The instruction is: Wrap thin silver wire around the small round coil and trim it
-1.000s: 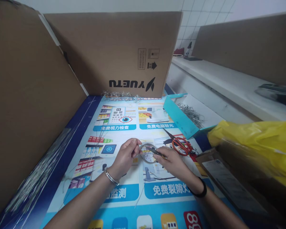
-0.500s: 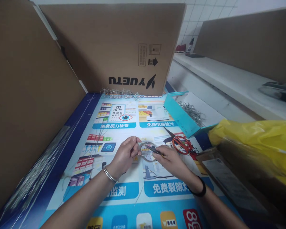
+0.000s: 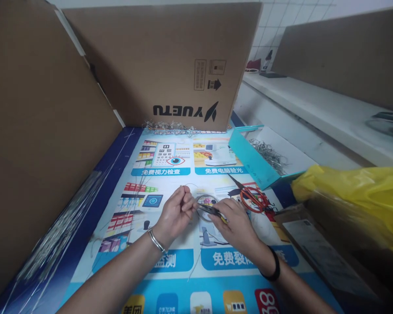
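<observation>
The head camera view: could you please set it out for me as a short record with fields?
Left hand: fingers closed, apparently on thin wire
Right hand: holding a pliers-like tool
Grey ring: between the hands
Scissors: red-handled, on the poster
Turquoise box: contains tangled wire pieces

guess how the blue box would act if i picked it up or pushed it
The blue box is probably light for its size, since it looks like thin card. Pushed, it seems likelier to slide than tip, being low and long. Tilted, the tangled wire inside could shift.
</observation>
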### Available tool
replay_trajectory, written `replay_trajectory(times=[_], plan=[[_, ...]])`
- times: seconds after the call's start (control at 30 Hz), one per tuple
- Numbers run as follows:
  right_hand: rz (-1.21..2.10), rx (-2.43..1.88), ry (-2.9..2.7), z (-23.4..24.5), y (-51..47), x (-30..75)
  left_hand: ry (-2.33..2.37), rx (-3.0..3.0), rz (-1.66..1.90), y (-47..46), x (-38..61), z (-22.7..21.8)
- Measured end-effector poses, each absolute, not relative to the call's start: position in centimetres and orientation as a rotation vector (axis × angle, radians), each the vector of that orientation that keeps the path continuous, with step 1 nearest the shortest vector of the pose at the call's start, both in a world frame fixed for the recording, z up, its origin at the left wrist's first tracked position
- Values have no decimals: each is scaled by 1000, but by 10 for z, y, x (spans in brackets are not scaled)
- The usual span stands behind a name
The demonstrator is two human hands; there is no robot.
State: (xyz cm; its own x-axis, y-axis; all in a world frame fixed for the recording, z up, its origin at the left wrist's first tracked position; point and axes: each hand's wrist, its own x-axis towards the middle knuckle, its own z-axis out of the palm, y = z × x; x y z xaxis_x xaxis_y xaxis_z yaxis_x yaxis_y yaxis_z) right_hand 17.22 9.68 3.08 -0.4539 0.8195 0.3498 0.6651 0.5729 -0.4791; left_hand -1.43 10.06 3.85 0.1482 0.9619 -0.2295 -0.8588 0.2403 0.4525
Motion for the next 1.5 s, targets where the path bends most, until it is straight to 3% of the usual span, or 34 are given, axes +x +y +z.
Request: replay_trajectory(times=[0.67, 1.17, 1.5], plan=[[348, -1149, -2270, 29, 99, 173, 546, 244, 1337, 96, -6, 39], [132, -1429, -2224, 25, 106, 179, 942, 943, 1579, 89, -5, 32], [88, -1477, -2235, 26, 107, 181, 1056, 1411, 1419, 82, -7, 26]])
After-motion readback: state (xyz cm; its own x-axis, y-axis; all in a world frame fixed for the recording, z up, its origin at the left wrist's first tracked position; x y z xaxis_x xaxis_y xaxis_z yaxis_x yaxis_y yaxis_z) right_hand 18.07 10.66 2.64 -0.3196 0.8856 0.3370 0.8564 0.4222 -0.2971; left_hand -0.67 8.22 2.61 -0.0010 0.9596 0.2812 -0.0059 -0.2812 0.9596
